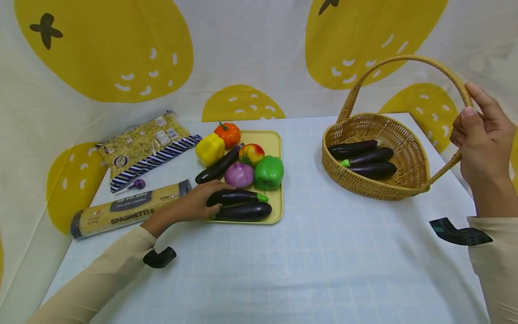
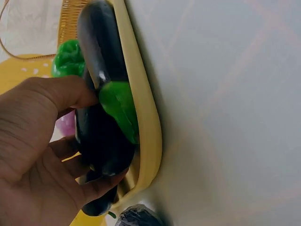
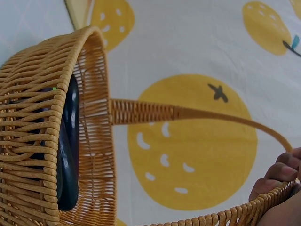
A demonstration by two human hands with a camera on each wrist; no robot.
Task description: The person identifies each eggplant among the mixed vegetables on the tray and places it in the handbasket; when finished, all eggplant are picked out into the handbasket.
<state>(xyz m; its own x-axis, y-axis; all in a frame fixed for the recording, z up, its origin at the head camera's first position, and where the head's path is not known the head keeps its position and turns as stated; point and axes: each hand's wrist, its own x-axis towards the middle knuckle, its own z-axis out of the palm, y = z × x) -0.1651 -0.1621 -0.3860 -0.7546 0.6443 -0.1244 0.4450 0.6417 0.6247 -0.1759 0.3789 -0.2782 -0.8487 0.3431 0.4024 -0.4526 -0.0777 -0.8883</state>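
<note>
My left hand (image 1: 202,200) reaches over the yellow tray (image 1: 277,144) and grips a dark eggplant (image 1: 232,196), thumb on the near side and fingers round its end. Beside it, along the tray's front edge, lies a second eggplant (image 1: 244,212) with a green cap (image 2: 117,106). A third eggplant (image 1: 218,166) lies at a slant farther back. My right hand (image 1: 485,135) holds the arched handle (image 1: 437,64) of a wicker basket (image 1: 372,191) at its right side. Inside the basket rest three eggplants (image 3: 68,165), side by side.
The tray also bears a purple onion (image 1: 239,175), green pepper (image 1: 269,173), red-yellow fruit (image 1: 252,154), yellow pepper (image 1: 210,150) and small orange pumpkin (image 1: 227,135). Left of it lie a pasta bag (image 1: 145,144), a spaghetti pack (image 1: 129,209) and a wrapped lollipop (image 1: 139,183).
</note>
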